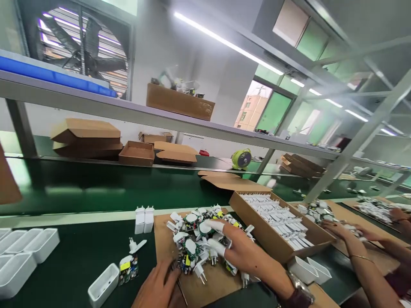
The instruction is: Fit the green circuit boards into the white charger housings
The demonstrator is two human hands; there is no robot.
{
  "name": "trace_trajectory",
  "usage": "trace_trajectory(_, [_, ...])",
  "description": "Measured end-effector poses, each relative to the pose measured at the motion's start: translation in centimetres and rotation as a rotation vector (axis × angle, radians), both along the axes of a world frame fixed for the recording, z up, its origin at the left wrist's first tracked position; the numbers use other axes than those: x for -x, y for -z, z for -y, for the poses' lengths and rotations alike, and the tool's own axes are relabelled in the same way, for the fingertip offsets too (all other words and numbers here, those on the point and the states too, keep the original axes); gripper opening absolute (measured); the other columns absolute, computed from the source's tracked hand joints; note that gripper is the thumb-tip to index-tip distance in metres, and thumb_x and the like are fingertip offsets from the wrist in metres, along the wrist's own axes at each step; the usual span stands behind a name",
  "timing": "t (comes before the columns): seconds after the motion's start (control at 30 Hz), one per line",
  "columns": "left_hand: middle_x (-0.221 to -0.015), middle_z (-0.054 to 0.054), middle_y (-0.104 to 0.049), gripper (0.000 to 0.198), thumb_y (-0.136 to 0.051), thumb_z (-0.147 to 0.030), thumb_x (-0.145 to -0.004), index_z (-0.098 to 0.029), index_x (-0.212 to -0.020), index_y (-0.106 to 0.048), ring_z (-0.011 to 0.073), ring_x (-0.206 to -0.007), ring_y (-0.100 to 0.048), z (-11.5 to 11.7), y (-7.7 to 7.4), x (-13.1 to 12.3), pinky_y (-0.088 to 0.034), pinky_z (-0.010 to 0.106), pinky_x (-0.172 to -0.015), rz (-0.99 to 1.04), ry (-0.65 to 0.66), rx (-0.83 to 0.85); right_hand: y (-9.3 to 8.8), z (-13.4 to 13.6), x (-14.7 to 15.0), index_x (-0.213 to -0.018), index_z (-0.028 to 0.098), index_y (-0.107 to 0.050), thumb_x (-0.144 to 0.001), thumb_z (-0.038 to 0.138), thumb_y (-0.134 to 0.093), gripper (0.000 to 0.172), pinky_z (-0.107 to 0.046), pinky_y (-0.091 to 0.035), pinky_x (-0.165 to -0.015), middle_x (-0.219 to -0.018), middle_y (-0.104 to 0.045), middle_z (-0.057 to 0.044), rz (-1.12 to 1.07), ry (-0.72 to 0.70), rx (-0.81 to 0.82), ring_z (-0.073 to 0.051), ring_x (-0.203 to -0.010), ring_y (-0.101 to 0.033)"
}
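Note:
My right hand (244,252), with white finger cots on the fingertips, reaches into a pile of charger circuit boards with plug prongs (195,239) on a cardboard sheet (212,282). Its fingers are spread over the pile and touch the parts. My left hand (160,286) rests at the sheet's near edge, fingers curled beside a thin metal tool (182,292); whether it grips the tool is unclear. One loose board (128,268) and an empty white shell (103,284) lie to the left.
A cardboard box of white charger housings (276,222) stands right of the pile. White shells (22,252) lie far left, two assembled chargers (144,219) behind. A co-worker's hands (340,231) work at the right. Cartons (86,137) and a green fan (241,159) sit beyond.

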State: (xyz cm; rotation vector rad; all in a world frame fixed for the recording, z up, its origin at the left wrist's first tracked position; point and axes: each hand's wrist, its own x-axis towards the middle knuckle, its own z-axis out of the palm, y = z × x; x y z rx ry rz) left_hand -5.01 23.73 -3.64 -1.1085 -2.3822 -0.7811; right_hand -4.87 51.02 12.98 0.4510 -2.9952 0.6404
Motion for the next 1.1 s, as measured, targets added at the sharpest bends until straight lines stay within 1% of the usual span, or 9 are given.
trace_trajectory(0.13, [-0.132,0.016,-0.071,0.034,-0.059,-0.011,-0.093,-0.021,-0.124,-0.067,0.0312,-0.107,-0.074,2.8,-2.1,-0.1,-0.067,0.041,-0.086,-0.158,0.051,0.006,3.8,6.9,-1.0,-0.13,0.019,-0.071,-0.091,0.013,-0.062,0.04,-0.051,-0.048,-0.116,-0.139,-0.069,-0.016,-0.061,-0.378,-0.229,-0.034,-0.133,-0.061])
trace_trajectory(0.23, [-0.138,0.015,-0.069,0.033,-0.06,-0.015,-0.097,-0.023,-0.128,-0.067,0.0334,-0.121,-0.069,7.7,-4.8,0.4,-0.064,0.046,-0.098,-0.192,0.055,-0.028,5.8,9.5,-1.5,-0.123,0.015,-0.073,-0.09,0.007,-0.06,0.037,-0.052,-0.049,-0.116,-0.141,-0.067,-0.018,-0.136,-0.409,-0.295,-0.035,-0.134,-0.06])
trace_trajectory(0.33, [-0.15,0.013,-0.062,0.047,-0.073,-0.024,-0.094,-0.029,-0.14,-0.062,0.0361,-0.138,-0.059,13.0,-6.4,1.6,-0.058,0.052,-0.109,0.002,-0.033,-0.092,6.4,11.5,-0.9,-0.127,0.015,-0.07,-0.092,0.008,-0.057,0.039,-0.048,-0.048,-0.118,-0.143,-0.067,-0.017,-0.174,-0.394,-0.202,-0.032,-0.134,-0.06])
trace_trajectory(0.47, [-0.155,0.012,-0.058,0.091,-0.083,-0.021,-0.077,-0.032,-0.159,-0.045,0.0373,-0.143,-0.055,16.6,-5.4,3.5,-0.05,0.058,-0.117,0.475,-0.03,-0.047,7.1,15.5,1.8,-0.147,0.016,-0.057,-0.078,0.002,-0.059,0.071,-0.048,-0.04,-0.125,-0.157,-0.058,-0.013,-0.106,-0.541,-0.126,-0.031,-0.15,-0.045])
trace_trajectory(0.57, [-0.136,0.009,-0.07,0.063,-0.066,-0.015,-0.083,-0.029,-0.144,-0.061,0.0304,-0.129,-0.066,17.0,-3.5,4.4,-0.052,0.051,-0.115,0.57,-0.032,-0.076,7.7,18.6,4.5,-0.15,0.015,-0.055,-0.072,0.003,-0.065,0.079,-0.055,-0.029,-0.129,-0.16,-0.053,-0.015,-0.031,-0.617,-0.23,-0.037,-0.158,-0.03])
trace_trajectory(0.73, [-0.132,0.012,-0.068,0.044,-0.062,-0.033,-0.097,-0.028,-0.141,-0.063,0.0313,-0.125,-0.065,18.1,-1.3,4.7,-0.055,0.05,-0.11,0.507,-0.201,-0.217,8.1,20.8,7.0,-0.122,0.014,-0.07,-0.079,0.03,-0.076,0.046,-0.053,-0.044,-0.113,-0.127,-0.07,-0.016,-0.035,-0.466,-0.204,-0.038,-0.129,-0.055])
trace_trajectory(0.83, [-0.145,0.012,-0.061,0.065,-0.074,-0.034,-0.089,-0.031,-0.151,-0.054,0.0331,-0.137,-0.057,18.9,-1.3,4.5,-0.046,0.053,-0.119,0.599,-0.232,-0.247,8.6,20.8,7.4,-0.129,0.017,-0.066,-0.077,0.026,-0.076,0.054,-0.051,-0.044,-0.114,-0.136,-0.065,-0.015,0.02,-0.441,-0.075,-0.036,-0.136,-0.05])
trace_trajectory(0.97, [-0.153,0.014,-0.053,0.095,-0.088,-0.032,-0.074,-0.029,-0.159,-0.045,0.0362,-0.145,-0.049,19.3,-2.2,4.6,-0.037,0.055,-0.125,0.78,-0.204,-0.275,9.7,20.3,7.7,-0.126,0.015,-0.066,-0.077,0.01,-0.065,0.05,-0.042,-0.055,-0.103,-0.123,-0.066,-0.015,0.098,-0.416,-0.032,-0.03,-0.121,-0.061])
trace_trajectory(1.1, [-0.161,0.015,-0.044,0.116,-0.096,-0.035,-0.061,-0.027,-0.162,-0.039,0.0381,-0.149,-0.044,19.7,-2.7,5.1,-0.032,0.054,-0.127,0.92,-0.139,-0.291,11.2,19.5,7.5,-0.143,0.019,-0.057,-0.077,0.003,-0.06,0.068,-0.043,-0.051,-0.111,-0.132,-0.062,-0.014,0.08,-0.439,0.042,-0.028,-0.128,-0.059])
